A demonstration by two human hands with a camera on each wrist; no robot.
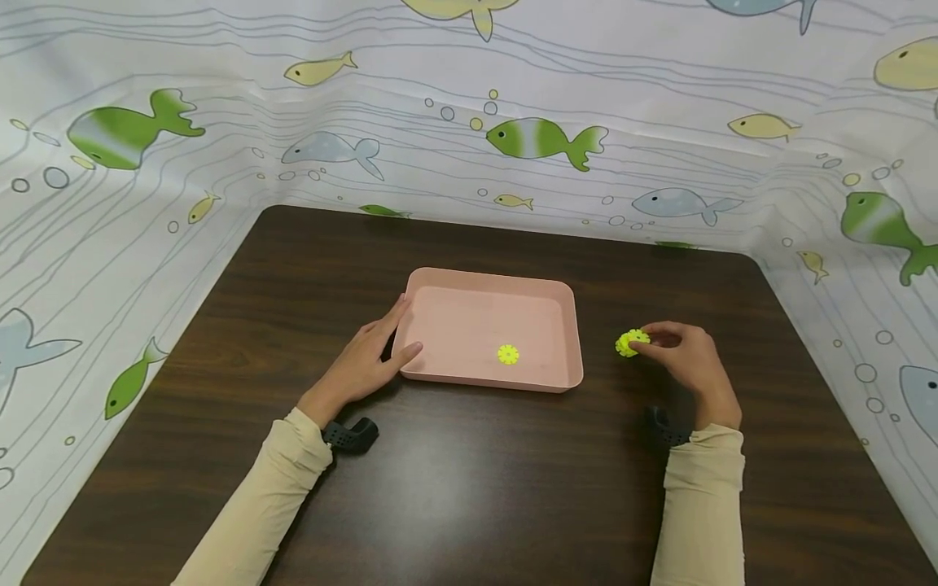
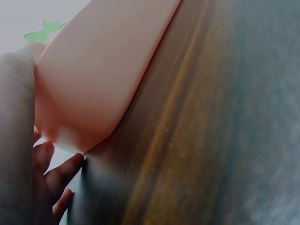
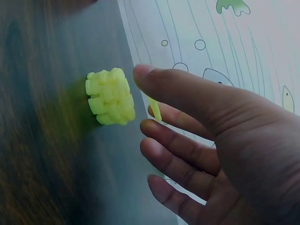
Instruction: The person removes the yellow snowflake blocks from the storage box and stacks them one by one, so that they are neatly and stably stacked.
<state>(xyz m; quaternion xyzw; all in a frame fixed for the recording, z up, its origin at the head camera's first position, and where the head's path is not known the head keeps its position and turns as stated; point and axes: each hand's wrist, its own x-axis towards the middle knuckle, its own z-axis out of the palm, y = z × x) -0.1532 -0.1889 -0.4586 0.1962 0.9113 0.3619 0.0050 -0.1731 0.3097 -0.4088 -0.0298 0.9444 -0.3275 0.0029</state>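
A shallow pink tray [image 1: 484, 281] lies on the table with one yellow notched plastic disc [image 1: 508, 355] inside. My left hand [image 1: 359, 362] rests against the tray's left side, fingers along the outside wall and thumb over the front left corner. To the right of the tray, my right hand [image 1: 692, 358] pinches a thin yellow notched disc [image 3: 155, 109] between thumb and index finger, seen nearly edge-on in the right wrist view. Just beyond those fingertips, a short stack of yellow discs [image 3: 111, 97] stands on the table; in the head view the held disc overlaps it.
The dark wood-grain table [image 1: 440, 488] has a white fish-printed sheet [image 1: 410, 98] hanging behind it and along both sides. Each wrist wears a black band [image 1: 352, 436].
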